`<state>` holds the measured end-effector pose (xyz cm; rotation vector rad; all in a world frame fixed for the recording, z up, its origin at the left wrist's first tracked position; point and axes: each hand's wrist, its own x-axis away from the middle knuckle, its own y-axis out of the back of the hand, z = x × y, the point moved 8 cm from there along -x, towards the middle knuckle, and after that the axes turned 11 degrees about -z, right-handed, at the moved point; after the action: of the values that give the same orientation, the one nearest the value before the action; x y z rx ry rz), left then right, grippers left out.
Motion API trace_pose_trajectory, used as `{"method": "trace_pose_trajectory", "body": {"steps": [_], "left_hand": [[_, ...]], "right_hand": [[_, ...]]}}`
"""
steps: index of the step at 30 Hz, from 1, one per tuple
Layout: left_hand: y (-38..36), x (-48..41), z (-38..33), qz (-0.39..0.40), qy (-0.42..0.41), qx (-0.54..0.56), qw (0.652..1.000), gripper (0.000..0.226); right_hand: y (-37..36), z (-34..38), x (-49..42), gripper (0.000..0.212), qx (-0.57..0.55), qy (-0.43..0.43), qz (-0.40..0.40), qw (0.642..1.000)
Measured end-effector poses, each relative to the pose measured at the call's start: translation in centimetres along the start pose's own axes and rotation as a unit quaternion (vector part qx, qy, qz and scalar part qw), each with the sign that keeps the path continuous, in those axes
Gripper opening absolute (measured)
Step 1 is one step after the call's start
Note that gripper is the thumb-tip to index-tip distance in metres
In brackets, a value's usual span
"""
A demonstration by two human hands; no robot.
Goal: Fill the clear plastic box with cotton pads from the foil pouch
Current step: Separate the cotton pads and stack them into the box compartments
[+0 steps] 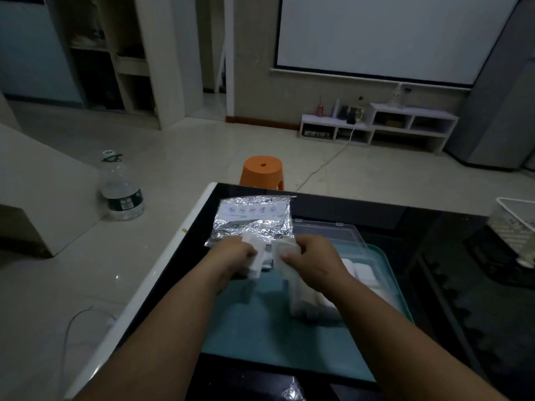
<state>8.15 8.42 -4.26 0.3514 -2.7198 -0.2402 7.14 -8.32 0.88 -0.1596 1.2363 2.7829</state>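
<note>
A white projector screen [376,39] fills the far wall above a low white shelf unit [405,123]. Nearer, a black glass table [434,241] takes up the lower right of the view, and on it lies a teal tray [260,342] that holds the work. A white mesh basket [514,227] stands at the table's right edge, well apart from the tray. A large clear water bottle [121,192] stands on the floor to the left, and an orange stool [262,169] sits just beyond the table's far edge. The foil pouch [254,218] lies flat at the far left of the tray, its long axis running left to right and its printed face up; both hands cover its near edge, so its mouth cannot be seen. Just to its right the clear plastic box [333,231] lies with its lid flat on the far side, and the right forearm partly hides its near part, where loose pads [360,270] show white. The left hand [237,256] has its fingers curled round a small stack of cotton pads [254,257]. The right hand [314,256] pinches a second stack [285,250] between thumb and fingers. The two stacks are just beside each other, in front of the pouch. What hangs below the right hand is too blurred to tell. A crumpled foil scrap [292,393] lies at the near edge.
</note>
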Motion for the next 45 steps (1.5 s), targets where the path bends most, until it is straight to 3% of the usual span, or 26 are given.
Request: {"method": "trace_pose_trajectory", "body": {"steps": [2,5,8,10,16,25,30,35,39,42,45], "left_hand": [[-1.0,-0.1,-0.1,-0.009,0.027,0.051,0.998,0.007],[-2.3,-0.1,-0.3,-0.012,0.042,0.096,0.994,0.008],[-4.2,0.2,-0.4,0.043,0.053,0.118,0.991,0.016],[-5.5,0.4,-0.6,0.082,0.051,0.126,0.987,0.024],[-7.2,0.4,-1.2,0.078,0.017,0.141,0.987,0.026],[-8.4,0.5,-1.4,0.038,-0.058,0.083,0.994,0.016],[-9.2,1.5,-1.9,0.058,-0.075,0.080,0.992,0.014],[-10.4,2.3,-1.7,0.114,-0.037,0.103,0.988,0.010],[-10.7,2.4,-1.6,0.139,0.016,0.183,0.973,0.016],[-10.4,2.3,-1.5,0.133,-0.003,0.154,0.979,0.006],[-10.1,2.1,-1.4,0.115,0.004,0.156,0.981,0.010]], "right_hand": [[1.2,-1.8,0.2,0.029,-0.032,-0.038,-0.022,0.999],[2.4,-4.4,0.3,0.011,-0.083,-0.096,-0.026,0.992],[3.2,-6.2,0.6,0.024,-0.157,-0.150,-0.038,0.975],[3.7,-7.0,0.6,0.022,-0.215,-0.178,-0.042,0.959],[4.6,-7.2,-0.1,0.016,-0.297,-0.184,-0.042,0.936],[4.9,-7.6,-0.5,0.012,-0.300,-0.163,-0.014,0.940],[3.9,-7.2,-0.7,0.022,-0.265,-0.147,-0.011,0.953],[4.6,-7.2,-0.8,0.015,-0.201,-0.112,-0.064,0.971],[5.2,-7.3,-0.9,0.014,-0.169,-0.101,-0.088,0.976],[5.3,-7.1,-1.0,0.014,-0.173,-0.096,-0.093,0.976],[5.2,-7.0,-1.0,0.017,-0.166,-0.094,-0.092,0.977]]}}
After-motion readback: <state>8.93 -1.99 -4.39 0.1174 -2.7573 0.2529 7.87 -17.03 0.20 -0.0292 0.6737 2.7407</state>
